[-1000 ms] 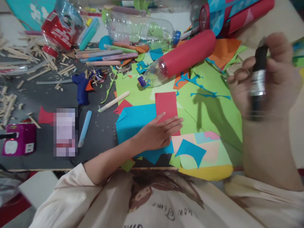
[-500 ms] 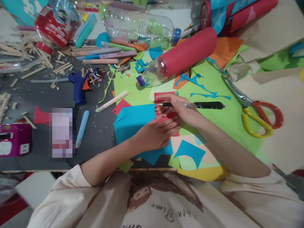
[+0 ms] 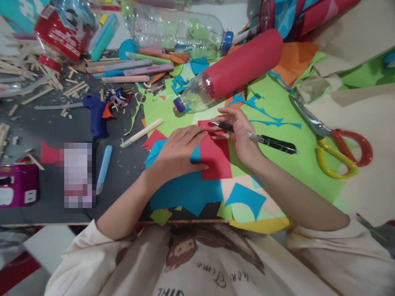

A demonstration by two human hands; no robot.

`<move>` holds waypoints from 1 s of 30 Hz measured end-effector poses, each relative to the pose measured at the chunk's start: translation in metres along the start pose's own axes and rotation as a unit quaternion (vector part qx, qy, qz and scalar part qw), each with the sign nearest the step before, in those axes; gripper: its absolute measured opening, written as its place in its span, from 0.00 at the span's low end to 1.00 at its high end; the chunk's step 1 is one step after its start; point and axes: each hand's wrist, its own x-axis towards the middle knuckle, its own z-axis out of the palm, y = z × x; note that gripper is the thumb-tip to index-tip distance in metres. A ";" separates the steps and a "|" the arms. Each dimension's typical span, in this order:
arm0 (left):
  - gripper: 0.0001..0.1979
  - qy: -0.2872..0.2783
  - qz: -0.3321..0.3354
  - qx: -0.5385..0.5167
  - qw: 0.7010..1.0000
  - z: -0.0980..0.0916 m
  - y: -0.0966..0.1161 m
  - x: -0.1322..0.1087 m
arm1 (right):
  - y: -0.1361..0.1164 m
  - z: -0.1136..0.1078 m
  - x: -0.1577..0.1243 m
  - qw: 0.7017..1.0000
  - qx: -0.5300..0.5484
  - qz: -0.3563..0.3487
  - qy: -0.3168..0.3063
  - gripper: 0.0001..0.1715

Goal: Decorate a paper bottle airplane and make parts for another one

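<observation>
Soft, dullish light, blurry edges

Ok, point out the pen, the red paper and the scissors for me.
Pen (image 3: 269,142), head view: on its black rear part.
Red paper (image 3: 217,154), head view: on its uncovered middle.
Scissors (image 3: 321,129), head view: on the metal near the handles.

The red paper rectangle (image 3: 216,159) is looking smooth and matt, the ballpoint pen (image 3: 277,145) is showing glossy black plastic, and the scissor blades (image 3: 312,118) are gleaming metallic.
</observation>
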 end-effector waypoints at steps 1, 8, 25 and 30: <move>0.44 -0.015 -0.002 0.008 1.000 -0.001 -0.004 -0.001 | 0.000 -0.001 0.001 1.000 0.004 -0.001 0.006 0.39; 0.54 -0.078 -0.024 0.006 0.997 0.001 -0.010 -0.005 | -0.003 -0.009 0.009 0.995 0.029 -0.021 0.089 0.35; 0.58 -0.061 -0.036 0.016 0.997 0.006 -0.008 -0.003 | -0.006 0.007 -0.006 0.988 -0.091 -0.011 -0.120 0.06; 0.59 -0.053 -0.033 0.013 0.998 0.007 -0.009 -0.004 | -0.005 0.008 -0.003 0.986 -0.143 -0.011 -0.086 0.06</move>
